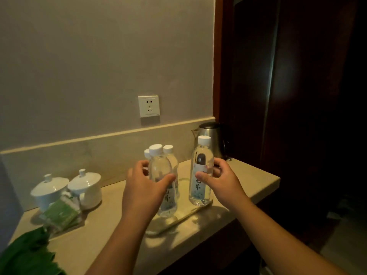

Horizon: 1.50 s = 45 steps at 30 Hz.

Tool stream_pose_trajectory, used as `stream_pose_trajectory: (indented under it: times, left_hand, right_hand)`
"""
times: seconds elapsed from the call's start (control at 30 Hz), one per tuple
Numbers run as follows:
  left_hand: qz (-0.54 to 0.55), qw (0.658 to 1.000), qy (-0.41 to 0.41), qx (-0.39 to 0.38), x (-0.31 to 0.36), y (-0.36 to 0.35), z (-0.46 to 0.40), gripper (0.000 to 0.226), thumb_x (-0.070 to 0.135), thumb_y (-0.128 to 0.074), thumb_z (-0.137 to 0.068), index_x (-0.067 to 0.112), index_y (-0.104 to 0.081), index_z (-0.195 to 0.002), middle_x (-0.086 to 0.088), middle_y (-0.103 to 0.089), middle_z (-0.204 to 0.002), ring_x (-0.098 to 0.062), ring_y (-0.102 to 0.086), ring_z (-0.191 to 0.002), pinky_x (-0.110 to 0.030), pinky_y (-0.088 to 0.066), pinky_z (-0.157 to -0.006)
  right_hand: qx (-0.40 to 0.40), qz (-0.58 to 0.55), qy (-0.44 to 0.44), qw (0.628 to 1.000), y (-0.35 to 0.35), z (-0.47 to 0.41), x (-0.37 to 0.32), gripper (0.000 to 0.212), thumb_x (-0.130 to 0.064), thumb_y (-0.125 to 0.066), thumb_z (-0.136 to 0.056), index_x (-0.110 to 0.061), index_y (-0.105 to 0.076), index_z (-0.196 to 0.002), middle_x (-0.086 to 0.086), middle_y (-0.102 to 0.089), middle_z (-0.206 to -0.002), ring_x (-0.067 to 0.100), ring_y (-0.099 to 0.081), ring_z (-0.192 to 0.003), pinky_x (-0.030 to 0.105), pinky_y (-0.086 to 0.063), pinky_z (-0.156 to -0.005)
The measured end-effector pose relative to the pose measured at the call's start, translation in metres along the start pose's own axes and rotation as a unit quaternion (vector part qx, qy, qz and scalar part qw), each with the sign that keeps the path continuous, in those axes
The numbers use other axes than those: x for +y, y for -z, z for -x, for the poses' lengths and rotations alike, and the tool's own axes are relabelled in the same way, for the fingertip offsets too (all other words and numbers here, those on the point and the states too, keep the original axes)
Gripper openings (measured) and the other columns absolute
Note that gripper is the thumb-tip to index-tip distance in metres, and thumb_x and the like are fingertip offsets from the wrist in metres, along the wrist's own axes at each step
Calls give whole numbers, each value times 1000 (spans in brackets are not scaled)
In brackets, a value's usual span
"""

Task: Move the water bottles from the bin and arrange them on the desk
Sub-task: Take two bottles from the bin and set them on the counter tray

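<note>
Several clear water bottles with white caps stand on the beige desk [111, 235]. My left hand [143, 187] grips the front bottle [161, 175] of a cluster, thumb on its right side. Two more bottles stand behind it: one [171, 155] at the back right, and one [147, 153] mostly hidden with only its cap showing. My right hand [220, 179] holds a separate bottle [201, 167] to the right, thumb on its label, fingers round its far side. Both held bottles are upright. No bin is in view.
A steel kettle [214, 139] stands at the back right by the dark wooden panel. Two white lidded cups [69, 187] and green tea sachets [61, 213] sit at the left. Green cloth [29, 255] lies at the lower left. A wall socket [149, 106] is above the desk.
</note>
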<state>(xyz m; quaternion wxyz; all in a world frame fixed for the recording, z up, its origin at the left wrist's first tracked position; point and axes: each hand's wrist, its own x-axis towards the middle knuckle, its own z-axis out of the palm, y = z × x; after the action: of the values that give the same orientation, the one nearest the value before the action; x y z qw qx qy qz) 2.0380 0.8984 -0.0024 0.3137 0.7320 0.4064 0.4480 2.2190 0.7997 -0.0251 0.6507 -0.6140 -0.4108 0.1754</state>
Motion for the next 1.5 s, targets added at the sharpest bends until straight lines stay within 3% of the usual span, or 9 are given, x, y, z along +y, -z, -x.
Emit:
stream_pose_trajectory:
  times: [0.2, 0.33, 0.57, 0.77, 1.0, 1.17, 1.27, 1.4, 1.5]
  left_hand:
    - [-83, 995, 30, 44, -23, -26, -6, 75, 55, -82, -68, 30, -49, -131, 7, -54, -119, -13, -58, -100, -41, -58, -83]
    - [-72, 995, 40, 54, -36, -24, -4, 73, 52, -83, -69, 33, -49, -132, 10, -52, -121, -9, -56, -102, -37, -56, -87]
    - [-46, 996, 43, 69, -34, -29, 3, 73, 50, -86, -66, 38, -47, -127, 15, -50, -119, -4, -55, -99, -31, -55, -84]
    - [-8, 994, 96, 59, -35, -38, 6, 80, 50, -89, -59, 37, -42, -122, 12, -49, -119, -8, -56, -103, -39, -56, -89]
    - [-26, 992, 125, 4, -35, -42, 15, 72, 24, -88, -70, 37, -43, -125, 19, -57, -108, -7, -56, -107, -25, -48, -85]
    - [-42, 989, 140, 3, -33, -43, 17, 76, 25, -86, -72, 35, -42, -133, 15, -56, -122, -11, -54, -119, -39, -51, -100]
    - [13, 987, 160, -19, -36, -38, 12, 105, 47, -90, -61, 35, -29, -147, 10, -41, -148, -16, -42, -136, -46, -43, -110]
    - [290, 935, 204, 19, -18, -32, -2, 93, 81, -43, -81, 31, -23, -157, 3, -28, -163, -21, -27, -148, -48, -21, -121]
    - [310, 924, 225, -14, -7, -35, -11, 68, 61, -19, -100, 17, -56, -136, -8, -67, -130, -18, -67, -113, -37, -56, -90]
  right_hand:
    - [-58, 2, -46, 997, -10, -57, 41, 67, -31, -84, -78, -32, -48, -134, -9, -70, -120, 8, -66, -111, 39, -55, -96]
    - [-103, 49, -45, 992, -16, -65, 49, 64, -25, -85, -77, -38, -46, -127, -12, -68, -117, 4, -65, -105, 25, -54, -83]
    - [-148, 77, -33, 985, -14, -52, 55, 63, -31, -87, -73, -47, -45, -119, -20, -61, -116, 0, -56, -110, 38, -53, -97]
    - [-165, 70, -3, 984, -15, -54, 62, 65, -37, -82, -78, -44, -49, -133, -19, -56, -128, -1, -52, -116, 26, -51, -89]
    - [-229, 6, -16, 973, -16, -62, 64, 50, -29, -82, -80, -42, -58, -122, -17, -69, -114, 3, -63, -110, 33, -55, -95]
    - [-256, -31, -34, 966, -15, -64, 70, 39, -28, -82, -79, -32, -62, -113, -12, -72, -111, 7, -66, -109, 35, -56, -95]
    - [-266, -66, -32, 961, -11, -70, 69, 39, -46, -70, -82, -31, -61, -116, -12, -69, -115, 13, -64, -111, 31, -58, -87]
    - [-252, -115, -97, 956, -21, -107, 64, 40, -49, -43, -101, -36, -51, -138, -7, -53, -142, 22, -53, -126, 41, -49, -99]
    - [-321, -133, -120, 930, -38, -121, 64, 49, -46, -39, -105, -32, -40, -151, -6, -40, -157, 19, -39, -142, 32, -43, -101]
